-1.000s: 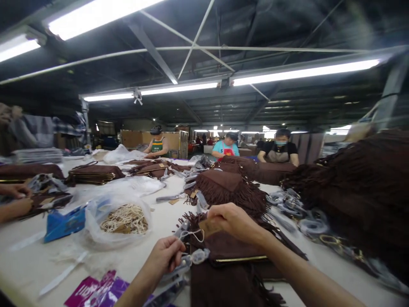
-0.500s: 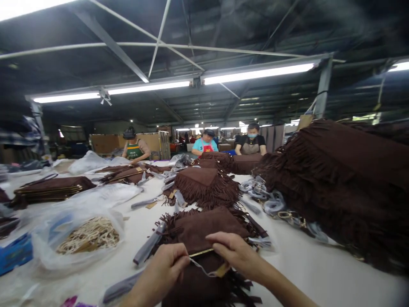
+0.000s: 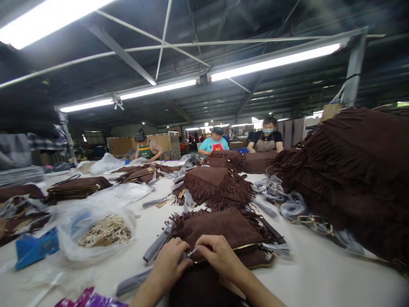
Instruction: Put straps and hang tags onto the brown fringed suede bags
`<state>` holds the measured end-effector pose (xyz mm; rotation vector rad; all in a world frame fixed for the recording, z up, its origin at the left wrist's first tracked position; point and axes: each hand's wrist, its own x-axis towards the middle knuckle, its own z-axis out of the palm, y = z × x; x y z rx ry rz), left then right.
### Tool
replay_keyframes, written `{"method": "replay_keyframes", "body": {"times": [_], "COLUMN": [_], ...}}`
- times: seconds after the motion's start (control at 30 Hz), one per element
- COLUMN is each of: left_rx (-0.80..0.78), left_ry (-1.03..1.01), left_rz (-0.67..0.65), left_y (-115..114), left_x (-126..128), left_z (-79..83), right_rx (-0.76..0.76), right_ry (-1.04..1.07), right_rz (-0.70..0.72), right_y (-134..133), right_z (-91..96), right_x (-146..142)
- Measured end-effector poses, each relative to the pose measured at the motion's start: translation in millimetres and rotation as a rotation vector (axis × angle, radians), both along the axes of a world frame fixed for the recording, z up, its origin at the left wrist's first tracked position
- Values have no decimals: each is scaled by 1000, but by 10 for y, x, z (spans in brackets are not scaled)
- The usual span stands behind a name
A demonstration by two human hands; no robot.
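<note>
Pinches a pale string (image 3: pixel 191 252) between thumb and forefinger tips of the left hand (image 3: pixel 169 265), the other fingers curled in. Closes the right hand (image 3: pixel 218 256) on the same string from the other side, fingertips pressed together and almost touching the left's. Works right at the near edge of the brown fringed bag (image 3: pixel 220 228), against its gold zip line (image 3: pixel 246 247). Has that bag just beyond and partly under the fingertips, flat on the white table (image 3: pixel 319 273), long axis running left to right across both forearms, about equally near either hand. Shows, left of the bag, a grey wrapped strap (image 3: pixel 156 248), then a clear sack of cream cords (image 3: pixel 102 232). Shows, beyond the bag, a second fringed bag (image 3: pixel 220 184), and right of the bag, a tall stack of brown fringe (image 3: pixel 354 170). Cannot tell what the string carries.
</note>
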<state>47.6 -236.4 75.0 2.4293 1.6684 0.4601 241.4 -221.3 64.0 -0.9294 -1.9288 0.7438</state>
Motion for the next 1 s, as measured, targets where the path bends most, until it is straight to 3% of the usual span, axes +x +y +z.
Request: {"method": "replay_keyframes", "body": {"times": [0.13, 0.23, 0.47, 0.63, 0.73, 0.83, 1.0], "left_rx": [19, 53, 122, 77, 95, 161, 150], "left_ry": [40, 24, -160, -191, -146, -164, -92], "left_rz": [-63, -96, -111, -146, -125, -85, -116], "left_y": [29, 36, 66, 57, 51, 65, 88], "left_x": [-43, -54, -157, -119, -65, -50, -70], "left_z": [-82, -118, -315, -248, -212, -213, -153], "right_rx": [-70, -116, -133, -110, 12, 183, 526], "right_ry": [-27, 9, 0, -2, -34, -250, -552], "right_rz": [-14, -43, -71, -57, 56, 184, -59], "right_y": [62, 88, 81, 21, -62, -117, -21], "right_z": [-252, -331, -328, -287, -258, -306, -576], "right_x": [-79, -56, -58, -46, 14, 37, -112]}}
